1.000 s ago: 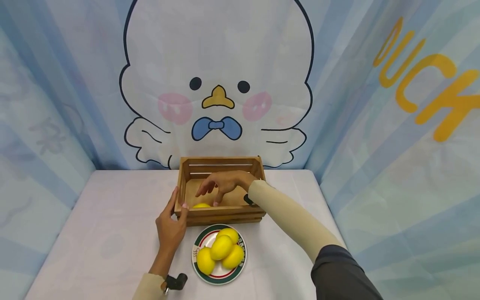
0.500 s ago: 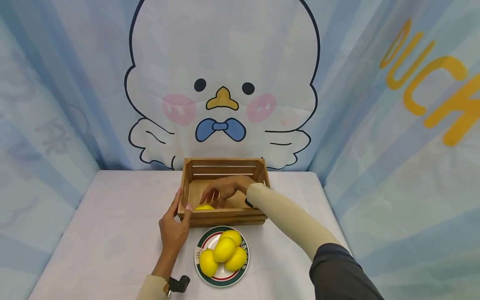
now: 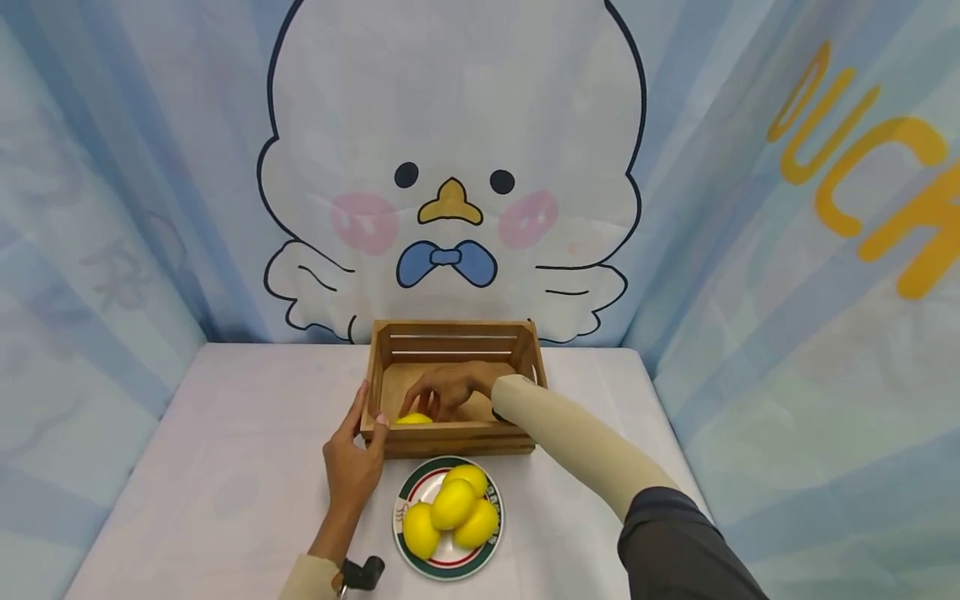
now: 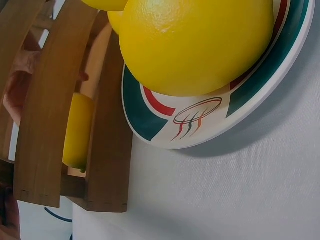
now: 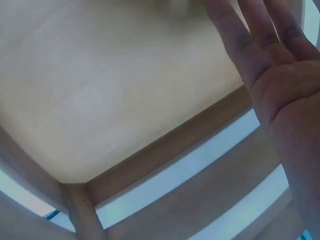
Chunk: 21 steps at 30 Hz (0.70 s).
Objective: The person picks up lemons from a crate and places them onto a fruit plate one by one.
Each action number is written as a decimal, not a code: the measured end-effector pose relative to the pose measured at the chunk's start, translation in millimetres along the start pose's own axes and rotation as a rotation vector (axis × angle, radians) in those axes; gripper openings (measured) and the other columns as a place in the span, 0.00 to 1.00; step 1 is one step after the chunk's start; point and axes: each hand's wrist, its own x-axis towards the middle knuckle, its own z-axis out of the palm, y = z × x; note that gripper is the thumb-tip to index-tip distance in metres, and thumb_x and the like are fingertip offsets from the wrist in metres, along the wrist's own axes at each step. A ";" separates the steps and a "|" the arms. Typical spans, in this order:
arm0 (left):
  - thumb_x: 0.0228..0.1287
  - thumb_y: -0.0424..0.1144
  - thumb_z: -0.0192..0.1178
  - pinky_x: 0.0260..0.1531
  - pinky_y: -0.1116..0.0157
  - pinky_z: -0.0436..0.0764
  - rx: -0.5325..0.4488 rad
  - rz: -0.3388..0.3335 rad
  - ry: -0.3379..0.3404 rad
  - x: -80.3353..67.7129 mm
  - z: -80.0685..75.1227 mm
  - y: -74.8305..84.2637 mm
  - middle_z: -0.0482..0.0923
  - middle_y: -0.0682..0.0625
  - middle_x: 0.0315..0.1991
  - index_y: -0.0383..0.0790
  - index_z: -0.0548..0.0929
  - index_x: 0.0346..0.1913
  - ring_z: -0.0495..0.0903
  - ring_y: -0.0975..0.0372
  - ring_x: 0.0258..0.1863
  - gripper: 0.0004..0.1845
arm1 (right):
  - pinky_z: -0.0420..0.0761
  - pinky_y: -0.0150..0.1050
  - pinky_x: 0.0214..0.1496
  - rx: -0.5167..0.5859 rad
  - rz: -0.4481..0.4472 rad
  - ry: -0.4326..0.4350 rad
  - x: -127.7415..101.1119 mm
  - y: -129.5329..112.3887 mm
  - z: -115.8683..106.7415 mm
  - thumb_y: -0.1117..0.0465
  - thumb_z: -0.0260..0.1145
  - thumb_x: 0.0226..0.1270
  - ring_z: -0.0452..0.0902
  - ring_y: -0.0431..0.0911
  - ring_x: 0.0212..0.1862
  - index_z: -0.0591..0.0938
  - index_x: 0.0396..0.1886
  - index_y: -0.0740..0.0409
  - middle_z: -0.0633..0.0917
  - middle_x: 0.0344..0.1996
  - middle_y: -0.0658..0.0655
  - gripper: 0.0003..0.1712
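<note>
My left hand (image 3: pixel 351 462) steadies the crate (image 3: pixel 453 437) corner; right hand (image 3: pixel 444 390), fingers loose over the lemon (image 3: pixel 414 419). Withdraw straight up, clear of the slats.

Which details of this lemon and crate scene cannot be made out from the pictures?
- Head view: the lemon in the crate is mostly hidden by the crate's front slat.
- Head view: whether the right hand touches it is too small to tell.
- Left wrist view: the plate is cut off by the frame edge.
- Right wrist view: fingertips are cropped.
</note>
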 end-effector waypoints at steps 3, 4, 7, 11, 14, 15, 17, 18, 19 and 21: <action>0.79 0.39 0.62 0.73 0.48 0.75 -0.007 0.007 -0.001 -0.6 -1.0 -0.7 0.70 0.53 0.79 0.54 0.68 0.82 0.75 0.48 0.75 0.32 | 0.88 0.31 0.55 -0.015 0.005 0.011 5.6 -1.6 2.9 0.82 0.68 0.63 0.84 0.51 0.59 0.82 0.70 0.43 0.85 0.61 0.56 0.41; 0.79 0.39 0.62 0.73 0.49 0.75 -0.011 0.011 -0.002 -0.7 -1.4 -0.8 0.70 0.53 0.79 0.54 0.68 0.82 0.75 0.49 0.75 0.32 | 0.88 0.31 0.55 -0.021 0.006 0.014 7.5 -2.1 3.7 0.81 0.68 0.63 0.83 0.50 0.59 0.82 0.70 0.42 0.84 0.61 0.55 0.41; 0.79 0.39 0.62 0.72 0.50 0.75 -0.008 0.019 -0.001 -1.3 -1.8 -0.6 0.70 0.53 0.79 0.55 0.68 0.82 0.75 0.49 0.75 0.33 | 0.87 0.30 0.55 -0.028 0.013 0.019 12.2 -3.9 5.9 0.79 0.70 0.65 0.80 0.48 0.59 0.82 0.70 0.41 0.83 0.63 0.52 0.39; 0.78 0.39 0.63 0.72 0.49 0.75 -0.008 0.021 0.006 -2.1 -1.5 0.8 0.70 0.52 0.79 0.54 0.68 0.81 0.74 0.49 0.75 0.33 | 0.86 0.33 0.60 -0.035 0.024 0.022 16.4 -5.6 8.4 0.76 0.69 0.68 0.78 0.46 0.61 0.82 0.70 0.40 0.82 0.65 0.51 0.37; 0.78 0.38 0.63 0.73 0.47 0.75 -0.010 0.022 0.014 -2.0 -1.3 1.2 0.70 0.52 0.79 0.52 0.69 0.81 0.74 0.49 0.76 0.33 | 0.83 0.35 0.65 -0.050 0.030 0.027 19.7 -7.2 10.4 0.75 0.69 0.69 0.77 0.45 0.61 0.83 0.69 0.38 0.82 0.65 0.52 0.36; 0.78 0.37 0.63 0.73 0.47 0.75 -0.010 0.020 0.017 -2.0 -1.3 1.1 0.70 0.52 0.79 0.53 0.69 0.81 0.74 0.49 0.76 0.33 | 0.83 0.35 0.66 -0.058 0.029 0.029 20.7 -7.8 11.2 0.75 0.69 0.68 0.77 0.44 0.60 0.83 0.69 0.38 0.83 0.64 0.52 0.36; 0.77 0.36 0.63 0.73 0.46 0.75 -0.011 0.019 0.021 -2.0 -1.2 0.6 0.71 0.53 0.79 0.53 0.69 0.81 0.75 0.49 0.75 0.33 | 0.82 0.35 0.66 -0.079 0.024 0.028 22.5 -8.9 12.6 0.75 0.69 0.68 0.77 0.44 0.59 0.83 0.69 0.38 0.83 0.63 0.53 0.35; 0.77 0.36 0.63 0.73 0.47 0.75 -0.011 0.019 0.022 -2.0 -1.2 0.3 0.71 0.53 0.79 0.54 0.69 0.81 0.75 0.49 0.75 0.33 | 0.83 0.35 0.65 -0.081 0.019 0.028 23.0 -9.6 13.2 0.75 0.69 0.67 0.78 0.45 0.58 0.83 0.69 0.39 0.83 0.62 0.54 0.35; 0.77 0.36 0.64 0.72 0.47 0.75 -0.010 0.020 0.023 -2.2 -1.1 -0.2 0.71 0.52 0.78 0.55 0.69 0.81 0.75 0.49 0.75 0.34 | 0.83 0.35 0.64 -0.092 0.012 0.028 23.5 -9.9 13.6 0.75 0.69 0.67 0.78 0.46 0.57 0.83 0.68 0.40 0.83 0.62 0.54 0.35; 0.77 0.35 0.64 0.72 0.48 0.75 -0.010 0.021 0.023 -2.6 -1.1 -0.9 0.71 0.52 0.78 0.55 0.69 0.81 0.75 0.49 0.75 0.34 | 0.83 0.35 0.63 -0.101 0.000 0.030 23.6 -10.4 14.3 0.76 0.68 0.67 0.78 0.46 0.57 0.84 0.68 0.42 0.83 0.62 0.55 0.34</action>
